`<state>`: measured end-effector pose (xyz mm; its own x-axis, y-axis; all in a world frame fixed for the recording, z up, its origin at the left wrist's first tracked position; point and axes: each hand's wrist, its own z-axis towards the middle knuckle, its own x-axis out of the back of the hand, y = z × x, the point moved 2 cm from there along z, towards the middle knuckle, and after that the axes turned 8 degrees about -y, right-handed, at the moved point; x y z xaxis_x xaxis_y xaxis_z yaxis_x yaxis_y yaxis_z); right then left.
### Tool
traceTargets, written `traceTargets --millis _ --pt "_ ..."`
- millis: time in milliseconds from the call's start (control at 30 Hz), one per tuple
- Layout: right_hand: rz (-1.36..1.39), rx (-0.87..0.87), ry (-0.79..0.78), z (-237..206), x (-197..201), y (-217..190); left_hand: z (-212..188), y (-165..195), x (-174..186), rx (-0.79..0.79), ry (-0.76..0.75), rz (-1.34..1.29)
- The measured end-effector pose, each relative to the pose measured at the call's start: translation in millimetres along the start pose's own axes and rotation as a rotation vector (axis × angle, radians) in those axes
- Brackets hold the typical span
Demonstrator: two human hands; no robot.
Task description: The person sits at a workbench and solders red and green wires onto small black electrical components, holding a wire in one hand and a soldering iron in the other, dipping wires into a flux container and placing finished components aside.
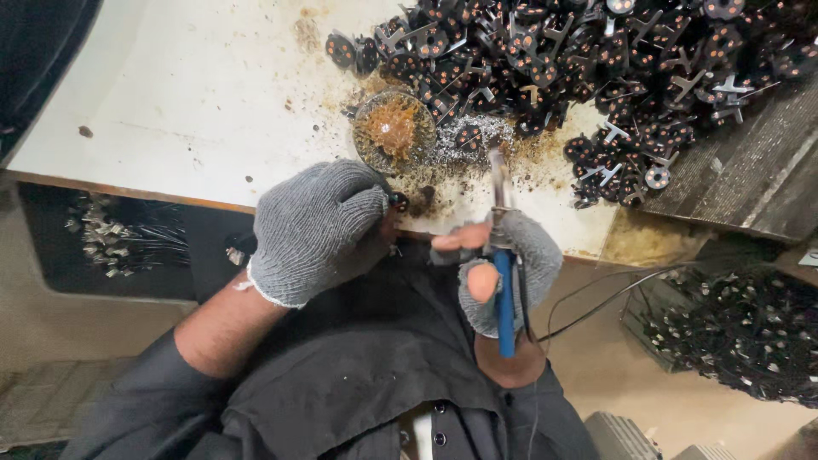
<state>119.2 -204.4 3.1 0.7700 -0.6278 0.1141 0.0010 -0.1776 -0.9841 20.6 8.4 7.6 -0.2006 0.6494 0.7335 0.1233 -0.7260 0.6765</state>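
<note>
My left hand (317,228), in a grey knit glove, is closed around a small black round part (398,201) at the near edge of the white worktable (196,94). My right hand (503,273), in a grey glove with bare fingertips, grips a soldering iron with a blue handle (505,302); its metal tip (495,166) points away from me toward the table. Just beyond the tip lies a patch of silvery solder bits (464,136) and a small round dish of brown flux (394,128).
A large heap of black round parts with copper dots and metal prongs (596,68) covers the far right of the table. A bin of similar parts (741,332) sits low on the right. Another dark tray with small metal pieces (119,238) is at left. A black cord (596,302) trails from the iron.
</note>
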Motion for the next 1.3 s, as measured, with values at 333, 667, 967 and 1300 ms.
traceTargets --millis 333,667,967,1300 --pt "-0.222 0.132 0.01 17.0 -13.5 1.5 0.3 -1.7 -0.9 -0.02 0.011 -0.024" --pt "-0.272 0.211 -0.086 39.4 -30.6 -6.3 -0.6 -1.8 -1.2 -0.006 -0.02 -0.005" --pt "-0.154 0.225 -0.054 31.8 -29.5 -7.5 -0.7 -1.2 -1.3 -0.002 -0.013 0.02" --pt "-0.349 0.229 -0.064 45.8 -34.3 -7.8 -0.1 -1.8 4.0 -0.045 -0.027 -0.049"
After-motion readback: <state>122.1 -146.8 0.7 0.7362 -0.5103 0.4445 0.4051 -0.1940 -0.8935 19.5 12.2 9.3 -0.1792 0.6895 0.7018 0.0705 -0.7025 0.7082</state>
